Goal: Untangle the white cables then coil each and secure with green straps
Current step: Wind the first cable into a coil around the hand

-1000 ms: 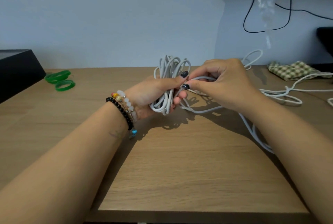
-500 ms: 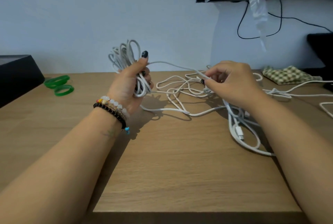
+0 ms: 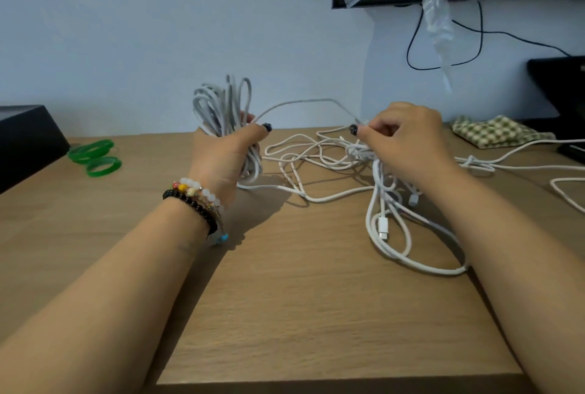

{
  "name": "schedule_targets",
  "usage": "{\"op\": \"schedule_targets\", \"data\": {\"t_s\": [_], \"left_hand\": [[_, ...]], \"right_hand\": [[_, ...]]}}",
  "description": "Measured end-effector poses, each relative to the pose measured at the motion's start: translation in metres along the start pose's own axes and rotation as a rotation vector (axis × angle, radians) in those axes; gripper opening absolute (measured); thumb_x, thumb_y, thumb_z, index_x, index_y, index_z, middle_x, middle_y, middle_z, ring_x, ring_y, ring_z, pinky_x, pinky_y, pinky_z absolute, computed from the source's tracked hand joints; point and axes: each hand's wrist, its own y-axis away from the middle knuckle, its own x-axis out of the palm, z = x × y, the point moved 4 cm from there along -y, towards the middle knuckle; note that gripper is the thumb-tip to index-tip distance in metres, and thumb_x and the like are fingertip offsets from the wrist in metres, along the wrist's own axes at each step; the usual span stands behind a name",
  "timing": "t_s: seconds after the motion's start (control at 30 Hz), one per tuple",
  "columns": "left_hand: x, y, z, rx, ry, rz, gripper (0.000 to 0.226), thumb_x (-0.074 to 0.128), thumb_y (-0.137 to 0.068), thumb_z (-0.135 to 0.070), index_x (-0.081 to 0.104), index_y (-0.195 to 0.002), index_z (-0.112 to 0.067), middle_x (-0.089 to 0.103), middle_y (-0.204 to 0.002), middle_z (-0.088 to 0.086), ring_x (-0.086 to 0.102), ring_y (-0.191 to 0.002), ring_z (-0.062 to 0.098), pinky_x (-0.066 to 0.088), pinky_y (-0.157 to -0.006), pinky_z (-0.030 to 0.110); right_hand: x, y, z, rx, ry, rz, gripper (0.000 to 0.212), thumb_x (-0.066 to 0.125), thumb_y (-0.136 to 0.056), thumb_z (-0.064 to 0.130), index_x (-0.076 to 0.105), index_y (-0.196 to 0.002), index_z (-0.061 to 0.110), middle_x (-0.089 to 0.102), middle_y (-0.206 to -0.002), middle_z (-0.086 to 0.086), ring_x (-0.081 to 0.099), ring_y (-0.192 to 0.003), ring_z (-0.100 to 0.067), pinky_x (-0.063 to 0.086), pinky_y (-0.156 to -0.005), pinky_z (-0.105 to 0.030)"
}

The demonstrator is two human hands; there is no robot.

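My left hand (image 3: pixel 223 153) grips a coil of white cable (image 3: pixel 218 105), loops standing up above the fist. One strand runs in the air from the coil to my right hand (image 3: pixel 408 137), which pinches it between thumb and forefinger. Under and left of my right hand a tangle of white cables (image 3: pixel 319 156) lies on the wooden table (image 3: pixel 300 314). A white plug (image 3: pixel 383 228) lies in the loops nearer me. Green straps (image 3: pixel 95 157) lie at the table's left rear, apart from both hands.
A black box (image 3: pixel 25 143) stands at the far left. A green checked cloth (image 3: pixel 493 132) lies at the right rear with more white cable running past it. Black gear (image 3: pixel 560 89), hanging black wires and clear plastic are at the wall on the right.
My hands have drawn apart: the left lifted the coil up and to the left, the right moved right, and a strand now stretches between them. More tangled cable shows on the table.
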Motion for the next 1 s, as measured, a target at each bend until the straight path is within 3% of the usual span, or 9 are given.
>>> {"op": "schedule_targets", "data": {"t_s": [0.07,0.13,0.3,0.37,0.47,0.6,0.7,0.9,1.0], "left_hand": [[0.011,0.008,0.005,-0.033,-0.089,0.084,0.018,0.080,-0.071,-0.017,0.067,-0.084,-0.015,0.061,-0.058,-0.007,0.057,-0.052,0.008,0.047,-0.060,0.028],[0.021,0.016,0.009,-0.041,-0.134,0.132,0.010,0.077,-0.080,-0.013,0.068,-0.082,-0.016,0.063,-0.058,-0.008,0.059,-0.053,0.008,0.048,-0.060,0.028],[0.025,0.020,0.009,-0.052,-0.180,0.177,0.011,0.080,-0.075,-0.018,0.070,-0.079,-0.014,0.064,-0.065,0.003,0.059,-0.056,0.016,0.047,-0.059,0.031],[0.026,0.022,0.008,-0.049,-0.186,0.213,0.011,0.079,-0.077,-0.015,0.071,-0.084,-0.011,0.065,-0.069,0.008,0.057,-0.055,0.016,0.046,-0.055,0.030],[0.034,0.029,0.004,-0.031,-0.194,0.266,0.013,0.074,-0.080,-0.004,0.071,-0.092,-0.008,0.068,-0.065,-0.002,0.061,-0.054,0.008,0.048,-0.052,0.021],[0.035,0.028,0.005,-0.040,-0.242,0.287,0.017,0.075,-0.078,-0.001,0.073,-0.094,-0.009,0.074,-0.082,0.005,0.070,-0.074,0.014,0.053,-0.065,0.025],[0.031,0.024,0.006,-0.087,-0.289,0.267,0.015,0.076,-0.076,-0.002,0.074,-0.089,-0.010,0.071,-0.072,0.002,0.066,-0.063,0.012,0.051,-0.062,0.027],[0.027,0.022,0.004,-0.116,-0.336,0.271,0.016,0.076,-0.076,-0.001,0.072,-0.083,-0.014,0.068,-0.066,-0.003,0.063,-0.058,0.010,0.049,-0.059,0.025],[0.027,0.020,0.005,-0.098,-0.378,0.275,0.016,0.077,-0.076,0.000,0.071,-0.079,-0.015,0.068,-0.065,-0.005,0.063,-0.059,0.009,0.049,-0.059,0.024]], "right_hand": [[-0.002,0.002,0.007,0.000,-0.094,-0.064,0.025,0.073,-0.082,0.025,0.069,-0.063,0.010,0.051,-0.059,0.003,0.047,-0.060,-0.013,0.029,-0.056,-0.008],[0.003,0.006,0.015,-0.036,-0.166,-0.041,0.026,0.074,-0.082,0.027,0.069,-0.062,0.012,0.053,-0.059,0.002,0.048,-0.059,-0.013,0.034,-0.057,-0.014],[0.022,0.016,0.031,-0.181,-0.105,0.154,0.029,0.071,-0.084,0.033,0.073,-0.069,0.009,0.060,-0.068,-0.005,0.055,-0.065,-0.020,0.046,-0.063,-0.037],[0.026,0.019,0.037,-0.228,-0.050,0.237,0.028,0.068,-0.085,0.034,0.075,-0.073,0.010,0.061,-0.073,-0.005,0.055,-0.069,-0.020,0.046,-0.066,-0.038],[0.033,0.025,0.049,-0.325,0.076,0.341,0.025,0.065,-0.088,0.036,0.077,-0.086,0.014,0.064,-0.082,-0.003,0.056,-0.078,-0.021,0.042,-0.068,-0.033],[0.037,0.029,0.053,-0.282,0.034,0.400,0.022,0.068,-0.085,0.034,0.077,-0.083,0.013,0.056,-0.073,0.004,0.051,-0.072,-0.015,0.036,-0.065,-0.030],[0.036,0.029,0.048,-0.186,-0.089,0.391,0.023,0.071,-0.079,0.029,0.070,-0.068,0.009,0.058,-0.065,0.005,0.053,-0.066,-0.010,0.044,-0.064,-0.031],[0.031,0.028,0.045,-0.069,-0.241,0.474,0.006,0.075,-0.076,0.019,0.072,-0.079,0.017,0.056,-0.067,0.005,0.046,-0.054,-0.004,0.038,-0.053,-0.018],[0.026,0.025,0.039,-0.001,-0.306,0.589,0.019,0.069,-0.076,0.004,0.070,-0.087,0.020,0.057,-0.070,0.006,0.052,-0.061,-0.005,0.043,-0.061,-0.023]]}}
